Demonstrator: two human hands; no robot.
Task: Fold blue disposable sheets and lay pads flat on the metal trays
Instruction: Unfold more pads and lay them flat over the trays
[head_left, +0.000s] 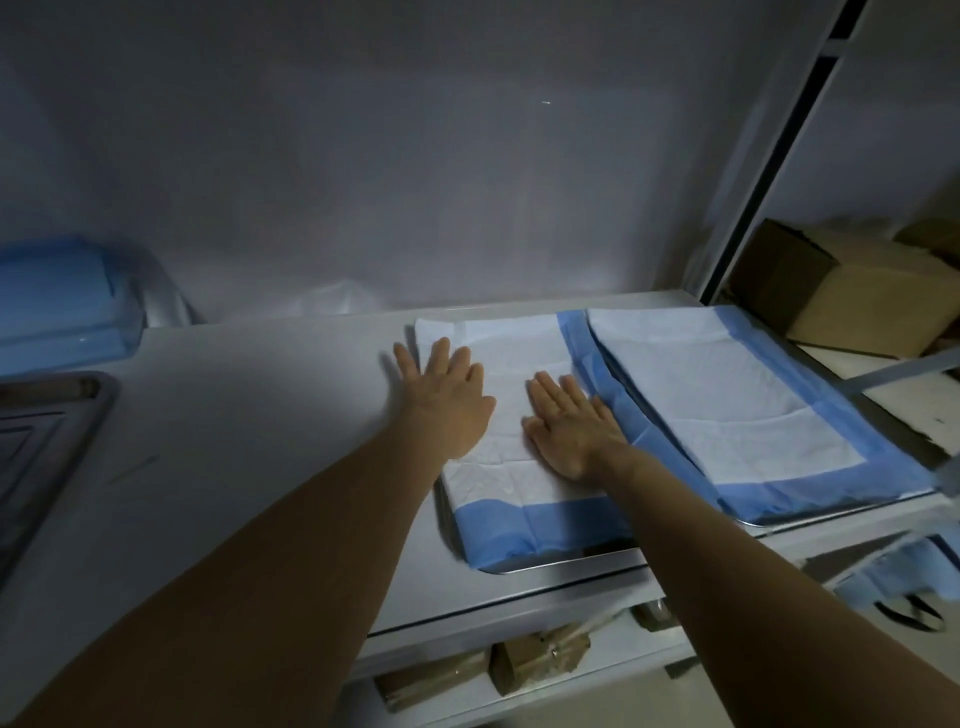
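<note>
A white pad with blue borders (514, 488) lies on a metal tray (561, 562) at the middle of the white table. My left hand (447, 397) presses flat on the pad's left part with straight, spread fingers. Flat on the pad's right part, beside its blue edge, lies my right hand (571, 423). A second pad (737, 395) covers another tray (810, 514) to the right; its left edge overlaps the first pad.
A stack of blue sheets in clear wrap (62, 301) sits at the far left against the wall. A bare metal tray (47, 436) lies at the left edge. Cardboard boxes (852, 291) stand on a shelf at the right, more boxes (540, 657) below the table.
</note>
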